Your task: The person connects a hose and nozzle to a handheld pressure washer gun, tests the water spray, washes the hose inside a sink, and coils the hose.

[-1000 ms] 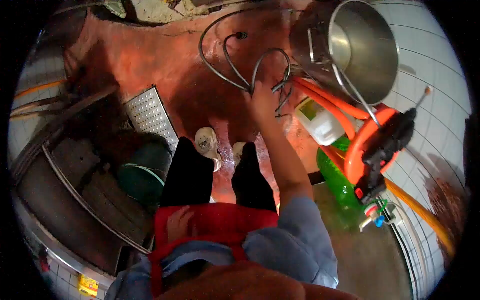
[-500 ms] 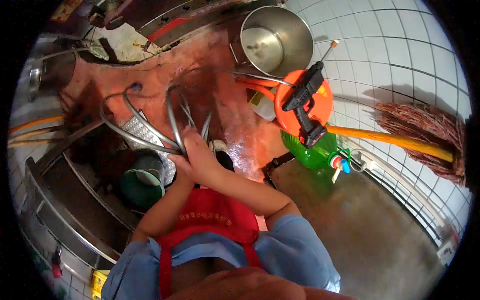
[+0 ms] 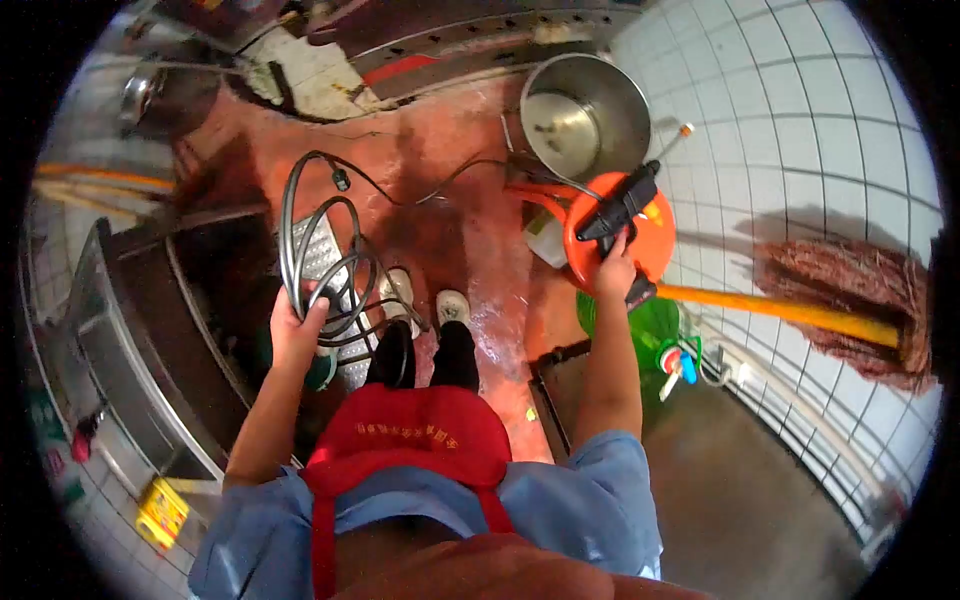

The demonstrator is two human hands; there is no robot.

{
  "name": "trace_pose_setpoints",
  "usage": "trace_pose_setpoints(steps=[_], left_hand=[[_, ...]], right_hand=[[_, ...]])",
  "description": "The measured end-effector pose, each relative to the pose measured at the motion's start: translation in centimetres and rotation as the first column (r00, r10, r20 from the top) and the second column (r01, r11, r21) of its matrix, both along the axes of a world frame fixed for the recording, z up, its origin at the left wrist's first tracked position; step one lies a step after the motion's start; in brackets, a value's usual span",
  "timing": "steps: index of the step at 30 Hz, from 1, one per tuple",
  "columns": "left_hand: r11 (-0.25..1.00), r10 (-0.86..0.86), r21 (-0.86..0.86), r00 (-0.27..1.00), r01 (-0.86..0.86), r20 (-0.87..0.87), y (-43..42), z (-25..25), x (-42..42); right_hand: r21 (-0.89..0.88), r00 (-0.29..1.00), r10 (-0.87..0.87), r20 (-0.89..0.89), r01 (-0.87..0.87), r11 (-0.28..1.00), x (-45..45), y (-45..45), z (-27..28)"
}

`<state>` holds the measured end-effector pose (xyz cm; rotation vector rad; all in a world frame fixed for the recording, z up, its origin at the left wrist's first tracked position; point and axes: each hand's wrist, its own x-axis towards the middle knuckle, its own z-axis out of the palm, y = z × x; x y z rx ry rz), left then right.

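Note:
My left hand is closed around a coil of grey-black hose, whose loops hang over the metal plate. From the coil, one strand runs across the red floor toward the spray gun. My right hand is on the grip of the black spray gun, its fingers curled partly out of sight. The gun lies across an orange round stool, with its thin nozzle pointing at the tiled wall. Below my right forearm stands a green plastic bottle with a red, white and blue cap fitting.
A large steel pot stands behind the stool. A mop with a yellow handle leans by the tiled wall. On the left are a metal rack and a perforated metal plate. A yellow box sits at lower left.
My hands were together on the hose and are now apart. My left hand moved left with the coil; my right hand let go and reached right to the spray gun.

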<state>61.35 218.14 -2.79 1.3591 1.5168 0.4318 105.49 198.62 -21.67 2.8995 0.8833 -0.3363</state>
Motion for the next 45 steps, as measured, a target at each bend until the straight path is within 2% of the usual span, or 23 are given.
trace_pose_setpoints(steps=[1, 2, 5, 9, 11, 15, 17, 19, 21, 23, 25, 27, 29, 30, 33, 34, 35, 38, 39, 40, 41, 43, 45], left_hand=[[1.0, 0.012, 0.021, 0.998, -0.011, -0.067, -0.2, 1.2, -0.1], [0.996, 0.041, 0.074, 0.999, -0.041, 0.009, -0.5, 1.2, -1.0], [0.956, 0.005, 0.291, 0.996, 0.021, -0.087, -0.7, 5.0, -2.7], [0.888, 0.21, 0.425, 0.977, -0.175, -0.036, 0.1, 11.6, -6.3], [0.834, 0.334, 0.429, 0.936, -0.346, 0.107, 0.5, 15.5, -8.9], [0.666, 0.479, 0.457, 0.808, -0.589, 0.343, 0.1, 24.0, -14.6], [0.674, 0.419, 0.485, 0.829, -0.557, 0.37, -0.6, 28.3, -20.0], [0.586, 0.435, 0.515, 0.779, -0.625, 0.451, -1.5, 33.4, -23.5], [0.404, 0.623, 0.594, 0.685, -0.696, 0.378, -2.5, 39.1, -26.0], [0.264, 0.609, 0.583, 0.602, -0.768, 0.517, -3.6, 44.0, -32.7], [0.184, 0.627, 0.52, 0.507, -0.834, 0.592, -4.9, 48.8, -39.9], [-0.07, 0.538, 0.451, 0.347, -0.89, 0.768, -4.3, 52.3, -36.9], [-0.116, 0.393, 0.393, 0.322, -0.912, 0.861, -4.3, 53.8, -41.4], [-0.023, 0.289, 0.409, 0.385, -0.912, 0.876, -4.9, 54.2, -42.7], [-0.178, 0.394, 0.403, 0.31, -0.898, 0.865, -5.0, 54.0, -43.4], [-0.202, 0.333, 0.337, 0.259, -0.92, 0.907, -4.9, 52.7, -44.4], [-0.169, 0.351, 0.434, 0.358, -0.885, 0.865, -5.4, 50.3, -46.5], [-0.051, 0.378, 0.339, 0.296, -0.939, 0.877, -6.2, 40.8, -45.6], [0.083, 0.306, 0.377, 0.384, -0.922, 0.871, -6.6, 36.2, -46.0], [0.047, 0.359, 0.257, 0.256, -0.965, 0.898, -6.7, 34.9, -41.1], [0.107, 0.447, 0.27, 0.289, -0.957, 0.847, -7.8, 30.6, -40.7], [0.062, 0.539, 0.131, 0.143, -0.99, 0.83, -8.4, 24.3, -39.9], [-0.096, 0.503, -0.238, -0.253, -0.966, 0.826, -7.9, 17.6, -42.8]], right_hand=[[-0.07, 0.996, -0.068, -0.053, 0.064, 0.995, 0.2, 1.1, 0.5], [-0.022, 0.999, -0.035, 0.004, 0.035, 0.999, 0.4, 1.1, -0.1], [0.042, 0.996, -0.085, -0.007, 0.085, 0.995, 0.2, 2.0, 0.9], [0.201, 0.992, -0.114, -0.049, 0.122, 0.972, -0.2, 1.0, 3.2], [0.256, 0.979, -0.118, -0.165, 0.158, 0.954, -1.5, 0.8, 7.4], [0.461, 0.978, 0.108, -0.179, -0.014, 0.887, -2.3, -3.2, 11.7], [0.549, 0.927, 0.189, -0.324, 0.022, 0.836, -4.5, -4.0, 16.4], [0.533, 0.866, 0.24, -0.439, 0.035, 0.846, -5.4, -5.9, 18.4], [0.498, 0.772, 0.326, -0.545, -0.015, 0.867, -8.5, -5.0, 23.5], [0.518, 0.727, 0.408, -0.553, -0.083, 0.851, -11.8, -4.3, 26.3], [0.496, 0.605, 0.436, -0.666, -0.077, 0.865, -16.0, -2.0, 31.1], [0.524, 0.525, 0.5, -0.689, -0.115, 0.844, -17.1, -1.3, 30.4], [0.534, 0.465, 0.511, -0.723, -0.092, 0.84, -18.5, -0.5, 30.2], [0.531, 0.442, 0.499, -0.746, -0.058, 0.845, -19.4, 0.2, 30.8], [0.543, 0.458, 0.5, -0.735, -0.045, 0.839, -20.4, 2.2, 32.0], [0.55, 0.49, 0.51, -0.707, -0.072, 0.832, -20.5, 2.6, 32.0], [0.558, 0.522, 0.521, -0.675, -0.101, 0.824, -20.5, 3.0, 32.4], [0.468, 0.63, 0.543, -0.555, -0.303, 0.83, -20.7, 4.4, 33.9], [0.523, 0.605, 0.572, -0.554, -0.281, 0.805, -22.0, 5.2, 35.7], [0.572, 0.579, 0.597, -0.554, -0.256, 0.779, -23.7, 5.5, 38.3], [0.614, 0.556, 0.62, -0.553, -0.23, 0.755, -24.9, 5.9, 40.0], [0.597, 0.501, 0.633, -0.59, -0.257, 0.76, -24.5, 6.6, 40.0], [0.574, 0.493, 0.58, -0.648, -0.185, 0.798, -24.7, 6.9, 40.3]])
